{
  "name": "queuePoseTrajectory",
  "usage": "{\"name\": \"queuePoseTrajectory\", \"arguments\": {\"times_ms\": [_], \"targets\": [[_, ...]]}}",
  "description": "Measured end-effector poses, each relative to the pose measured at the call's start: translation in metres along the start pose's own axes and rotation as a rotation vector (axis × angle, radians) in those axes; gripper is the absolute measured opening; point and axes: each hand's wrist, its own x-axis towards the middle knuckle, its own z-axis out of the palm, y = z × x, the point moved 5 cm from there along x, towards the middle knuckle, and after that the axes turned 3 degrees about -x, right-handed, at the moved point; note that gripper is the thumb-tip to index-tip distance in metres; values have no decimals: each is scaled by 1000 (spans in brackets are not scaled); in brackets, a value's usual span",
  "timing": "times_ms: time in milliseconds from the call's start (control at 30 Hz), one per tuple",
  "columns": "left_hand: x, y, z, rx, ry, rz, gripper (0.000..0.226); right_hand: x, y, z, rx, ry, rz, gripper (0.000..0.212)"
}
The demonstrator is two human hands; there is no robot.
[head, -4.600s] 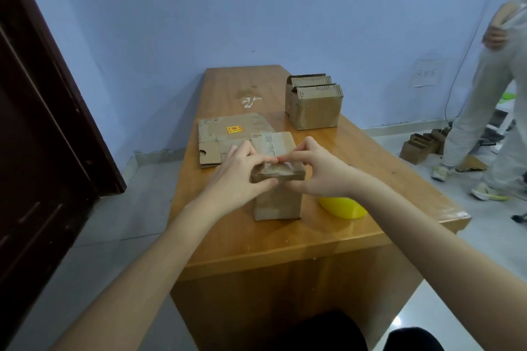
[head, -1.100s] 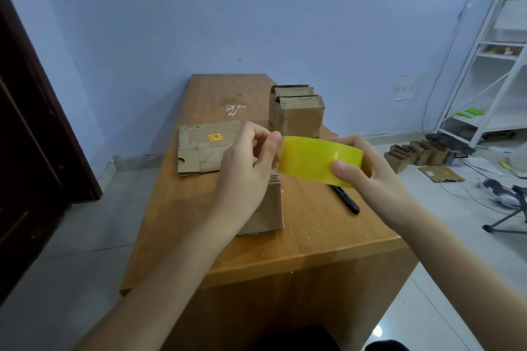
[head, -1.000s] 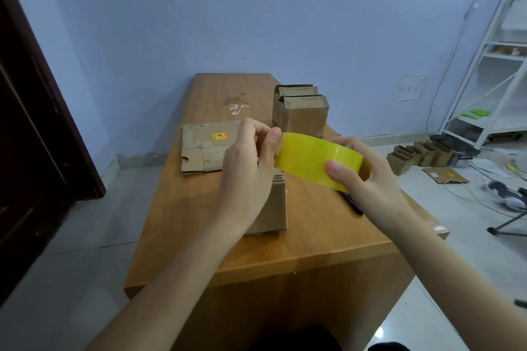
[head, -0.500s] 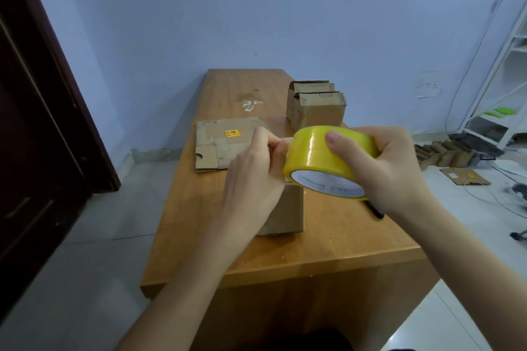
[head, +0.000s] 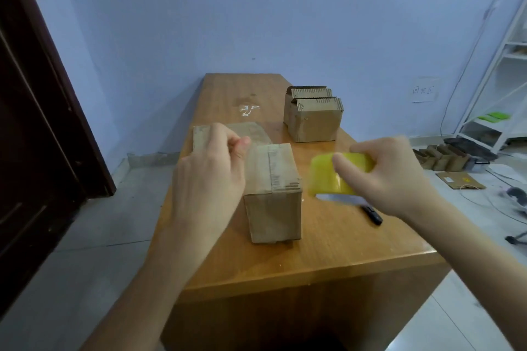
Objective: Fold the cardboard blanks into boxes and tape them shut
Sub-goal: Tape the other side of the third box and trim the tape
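Gripping the yellow tape roll (head: 336, 177) in our right hand (head: 390, 177), fingers curled around it, left hand (head: 211, 177) pinching the pulled tape end, folded cardboard box (head: 272, 194) upright between them on our wooden table (head: 328, 248), 2 finished boxes (head: 312, 117) behind

A folded box (head: 272, 194) stands on a wooden worktop (head: 328, 251) between a person's two hands, its top flaps closed. The left hand (head: 211, 177) pinches what looks like a strip of clear tape stretched over the box top, while the right hand (head: 390, 177) grips a blurred yellow tape roll (head: 333, 177) just right of it. Behind lie flat blanks (head: 256, 131), two open boxes (head: 313, 117) and a black pen (head: 372, 214).
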Motion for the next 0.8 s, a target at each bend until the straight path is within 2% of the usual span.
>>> {"name": "queuePoseTrajectory", "arguments": {"times_ms": [133, 233, 367, 500, 600, 733, 800], "targets": [[10, 0, -10, -147, -113, -58, 21, 0, 4, -17, -90, 9, -2, 53], [8, -12, 1, -331, -246, -213, 20, 6, 12, -16, -152, -112, 64, 59], [1, -24, 19, -476, -299, -328, 20, 3, 30, -4, -2, -264, 175, 52], [-7, -34, 31, -612, -338, -442, 24, 2, 34, 1, 242, -260, 237, 59], [-12, -41, 34, -750, -365, -571, 39, 5, 34, 3, 146, -223, 203, 46], [-13, -44, 33, -648, -362, -485, 29, 8, 31, 8, 44, -232, 161, 50], [-14, -47, 35, -608, -303, -457, 28, 8, 31, 10, 151, -218, 211, 47]]}}
